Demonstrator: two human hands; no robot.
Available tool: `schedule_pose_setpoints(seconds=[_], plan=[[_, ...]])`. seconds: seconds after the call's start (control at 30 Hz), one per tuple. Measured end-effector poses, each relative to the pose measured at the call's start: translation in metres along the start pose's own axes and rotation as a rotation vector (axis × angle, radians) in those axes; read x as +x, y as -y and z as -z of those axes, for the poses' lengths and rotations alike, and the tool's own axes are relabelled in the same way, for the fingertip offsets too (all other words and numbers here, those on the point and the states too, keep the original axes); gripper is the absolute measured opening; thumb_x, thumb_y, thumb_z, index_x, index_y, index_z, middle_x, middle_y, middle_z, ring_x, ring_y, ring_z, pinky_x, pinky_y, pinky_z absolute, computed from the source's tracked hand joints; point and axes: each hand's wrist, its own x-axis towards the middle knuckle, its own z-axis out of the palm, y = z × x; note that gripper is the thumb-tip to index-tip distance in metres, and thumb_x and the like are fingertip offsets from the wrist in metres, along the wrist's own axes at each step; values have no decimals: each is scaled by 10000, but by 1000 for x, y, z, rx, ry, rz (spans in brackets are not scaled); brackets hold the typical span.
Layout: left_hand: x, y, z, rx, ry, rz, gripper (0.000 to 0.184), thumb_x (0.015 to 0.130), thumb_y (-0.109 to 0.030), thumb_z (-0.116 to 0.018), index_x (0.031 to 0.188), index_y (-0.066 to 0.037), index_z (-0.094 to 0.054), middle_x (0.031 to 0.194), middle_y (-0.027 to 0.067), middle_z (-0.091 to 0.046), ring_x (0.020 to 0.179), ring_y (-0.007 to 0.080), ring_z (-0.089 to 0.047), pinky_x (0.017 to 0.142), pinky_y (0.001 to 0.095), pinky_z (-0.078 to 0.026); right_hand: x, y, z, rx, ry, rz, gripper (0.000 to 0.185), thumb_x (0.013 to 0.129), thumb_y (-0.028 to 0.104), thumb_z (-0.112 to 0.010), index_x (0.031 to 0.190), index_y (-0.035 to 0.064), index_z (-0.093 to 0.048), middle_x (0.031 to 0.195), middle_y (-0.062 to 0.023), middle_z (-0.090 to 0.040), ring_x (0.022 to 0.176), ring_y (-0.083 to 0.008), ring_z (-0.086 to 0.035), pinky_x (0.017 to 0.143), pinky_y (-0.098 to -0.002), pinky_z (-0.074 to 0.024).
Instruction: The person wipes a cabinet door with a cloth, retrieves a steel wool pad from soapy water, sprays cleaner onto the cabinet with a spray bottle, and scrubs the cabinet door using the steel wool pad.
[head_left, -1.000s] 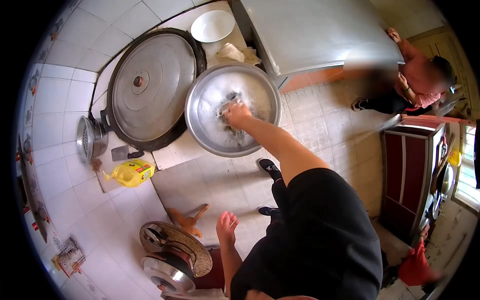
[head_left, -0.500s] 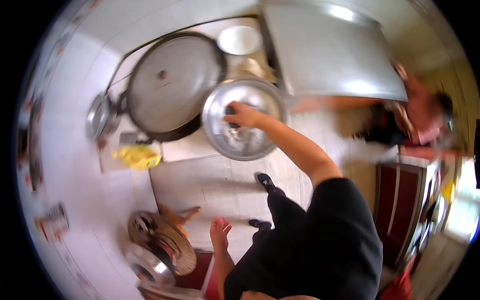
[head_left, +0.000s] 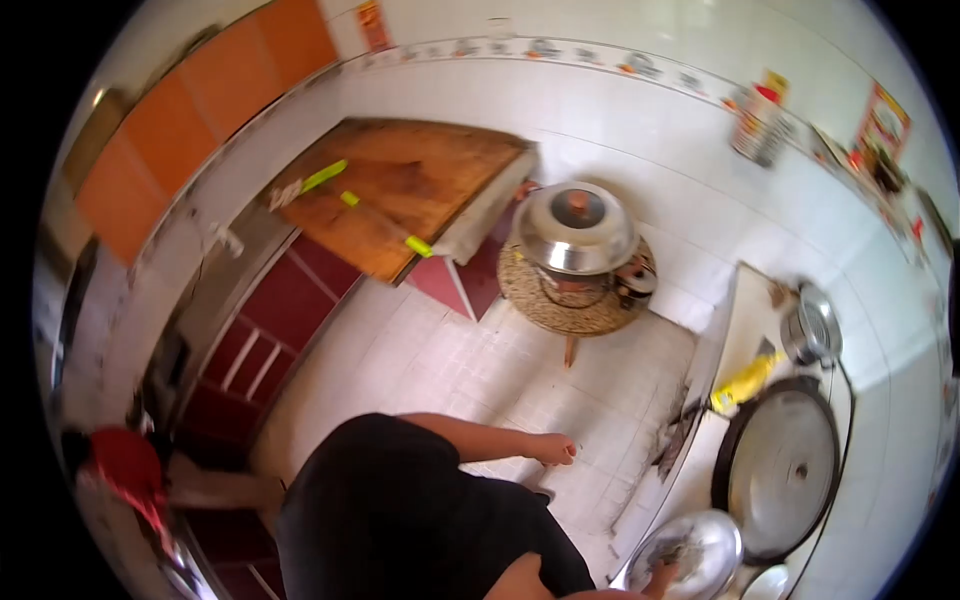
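Two hands were observed at work level, both belonging to the person in the black top. The left hand [head_left: 552, 449] is held out above the tiled floor [head_left: 470, 345], its fingers loosely bent inward; the gap between them cannot be measured by eye from this angle. The right hand [head_left: 660, 580] reaches into the metal basin [head_left: 727, 550] at the lower edge of the view; it is partly cut off and blurred, so finger spread and grip cannot be told. The basin stands at the lower right, just beside the large dark pan, and contains a mottled grey and dark mass [head_left: 684, 551], too blurred to identify. The pan is covered by a broad grey lid [head_left: 785, 470] with a small central knob, which conceals the contents. A white bowl [head_left: 768, 584] sits near the basin, partly out of view. Further along the counter are a yellow bottle [head_left: 748, 382] lying aslant and a metal strainer [head_left: 816, 325] close to the wall. Well apart from the hands, a silver pot [head_left: 590, 250] with its domed lid on rests over a round woven mat [head_left: 548, 308]; its interior is hidden. On the brown tabletop [head_left: 400, 180] lie slender items with bright green parts [head_left: 324, 176].
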Motion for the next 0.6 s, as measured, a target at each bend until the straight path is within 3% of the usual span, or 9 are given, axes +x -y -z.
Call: schedule_pose_setpoints(seconds=[0.07, 0.1, 0.13, 0.23, 0.33, 0.4, 0.43, 0.53, 0.6], plan=[[2, -6, 28, 51, -1, -115, 360, 861, -215, -595, 1171, -36, -553, 900, 80, -623, 739, 157, -584, 617, 317, -514, 28, 14, 54, 456, -203, -21, 429, 862, 256, -638, 1098, -88, -538, 1067, -243, -610, 957, -336, -608, 860, -413, -490], [-7, 7, 53, 65, 2, -197, 368, 863, -223, -602, 1176, -37, -546, 886, 77, -619, 734, 156, -582, 608, 311, -511, 20, 30, 71, 517, -263, -41, 420, 858, 249, -640, 1096, -83, -539, 1061, -239, -609, 951, -334, -609, 856, -420, -493], [-24, 16, 65, -49, -105, -106, 354, 860, -218, -603, 1161, -38, -557, 863, 82, -620, 710, 162, -583, 604, 309, -510, 20, 48, 80, 500, -298, -52, 412, 854, 242, -641, 1093, -78, -540, 1055, -235, -609, 944, -333, -610, 851, -427, -495], [-75, 61, 122, 49, -248, 11, 363, 854, -229, -612, 1160, -39, -562, 852, 87, -625, 695, 168, -587, 586, 323, -510, 2, 125, 108, 419, -336, -41, 388, 841, 221, -645, 1084, -63, -542, 1037, -222, -607, 925, -328, -612, 838, -447, -503], [-102, 165, 199, 322, -516, -427, 376, 841, -241, -646, 1155, -51, -568, 835, 84, -620, 689, 173, -586, 582, 333, -509, -18, 215, 105, 353, -333, 56, 365, 828, 200, -649, 1075, -48, -545, 1019, -210, -606, 905, -323, -614, 824, -467, -511], [-183, 179, 232, -247, -486, -115, 369, 841, -250, -663, 1150, -67, -577, 862, 90, -623, 697, 187, -592, 596, 339, -513, -41, 280, 106, 294, -264, 103, 352, 820, 186, -652, 1070, -38, -547, 1006, -201, -605, 892, -320, -616, 815, -480, -516], [-227, 168, 242, -192, -596, -5, 361, 844, -262, -668, 1145, -79, -583, 900, 92, -628, 705, 191, -595, 603, 343, -517, -57, 315, 99, 274, -224, 130, 345, 815, 179, -653, 1067, -33, -548, 1000, -197, -605, 886, -318, -617, 811, -487, -519], [-318, 255, 308, -58, -811, -175, 369, 848, -270, -666, 1150, -77, -580, 918, 99, -632, 704, 188, -599, 606, 340, -522, -116, 423, 73, 201, -107, 219, 328, 803, 158, -657, 1058, -18, -551, 982, -185, -603, 866, -314, -619, 798, -507, -527], [-373, 288, 345, -308, -889, -67, 407, 847, -277, -672, 1160, -36, -574, 931, 106, -635, 716, 180, -607, 607, 327, -526, -151, 493, 53, 132, -14, 302, 318, 794, 144, -660, 1052, -8, -553, 970, -176, -602, 853, -311, -621, 789, -521, -532]])
